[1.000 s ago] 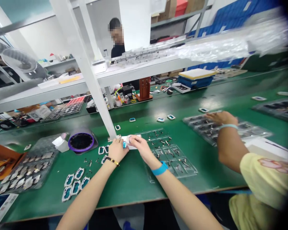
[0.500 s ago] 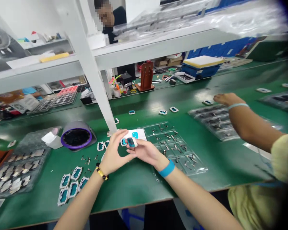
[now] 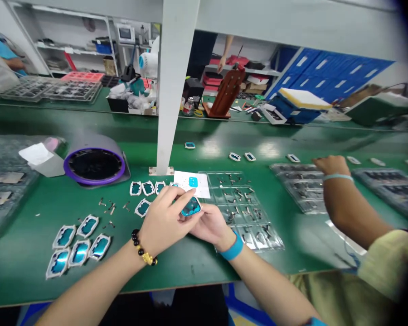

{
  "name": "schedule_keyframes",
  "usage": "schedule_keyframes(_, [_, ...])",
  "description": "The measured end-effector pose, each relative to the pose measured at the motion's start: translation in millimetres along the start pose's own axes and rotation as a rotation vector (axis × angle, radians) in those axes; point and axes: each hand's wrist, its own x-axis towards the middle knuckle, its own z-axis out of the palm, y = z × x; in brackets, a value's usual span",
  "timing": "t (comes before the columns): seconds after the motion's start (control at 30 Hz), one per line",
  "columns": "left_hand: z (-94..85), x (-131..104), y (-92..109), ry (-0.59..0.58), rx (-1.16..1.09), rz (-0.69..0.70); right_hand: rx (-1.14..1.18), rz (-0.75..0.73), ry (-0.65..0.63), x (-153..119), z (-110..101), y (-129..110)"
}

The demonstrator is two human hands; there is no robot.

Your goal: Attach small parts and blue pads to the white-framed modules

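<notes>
A white frame with a blue face (image 3: pixel 191 207) is held between my two hands above the green table. My left hand (image 3: pixel 168 213), with a beaded bracelet, has its fingers closed on the frame's left and upper side. My right hand (image 3: pixel 209 224), with a blue wristband, grips it from the right and below. Just behind lies a white sheet (image 3: pixel 202 185) with a blue piece (image 3: pixel 193 182) on it. More blue-faced frames (image 3: pixel 79 252) lie at the left, with small metal parts (image 3: pixel 111 208) near them. A clear tray (image 3: pixel 240 194) of small parts is on the right.
A white post (image 3: pixel 172 90) rises behind my hands. At left stands a purple-rimmed round device (image 3: pixel 94 165) beside a white box (image 3: pixel 42 158). A co-worker's hand (image 3: pixel 331 165) is over another parts tray (image 3: pixel 297 188) at right. Several frames (image 3: pixel 234 156) lie along the back strip.
The camera view has shifted down and turned. My left hand, apart from the frame before with its fingers spread, has closed onto it. The co-worker's hand is now beyond the frame it was near.
</notes>
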Motion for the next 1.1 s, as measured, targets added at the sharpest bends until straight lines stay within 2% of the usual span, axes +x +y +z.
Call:
schedule_keyframes(0.13, [-1.1,-2,2,-0.021,-0.013,-0.037,0.027,-0.006,0.03,2,-2,2])
schedule_keyframes(0.23, [-7.0,0,1,-0.025,-0.091,-0.126,0.033,-0.087,0.073,2,-3,-1])
schedule_keyframes(0.3, [-12.0,4,-2,0.011,-0.202,-0.276,-0.016,-0.192,0.127,1,-4,-7])
schedule_keyframes(0.4, [-17.2,8,-10,0.072,-0.558,-0.607,-0.117,-0.346,0.204,-1,-4,-18])
schedule_keyframes(0.47, [-18.1,10,-15,0.057,-0.794,-0.771,-0.181,-0.417,0.248,-3,-4,-22])
schedule_keyframes(0.53, [-17.2,10,-17,-0.01,-0.83,-0.841,-0.277,-0.485,0.296,-4,-4,-24])
schedule_keyframes(0.6, [-15.7,10,-15,-0.078,-0.682,-0.826,-0.4,-0.557,0.346,-5,-5,-24])
schedule_keyframes(0.73, [-13.1,10,-7,-0.126,-0.423,-0.674,-0.563,-0.67,0.41,-4,-4,-24])
schedule_keyframes(0.93, [-11.0,8,-4,-0.159,-0.333,-0.623,-0.658,-0.743,0.43,-6,0,-23])
schedule_keyframes(1.1, [-9.6,8,-4,-0.193,-0.289,-0.619,-0.687,-0.724,0.437,-6,2,-19])
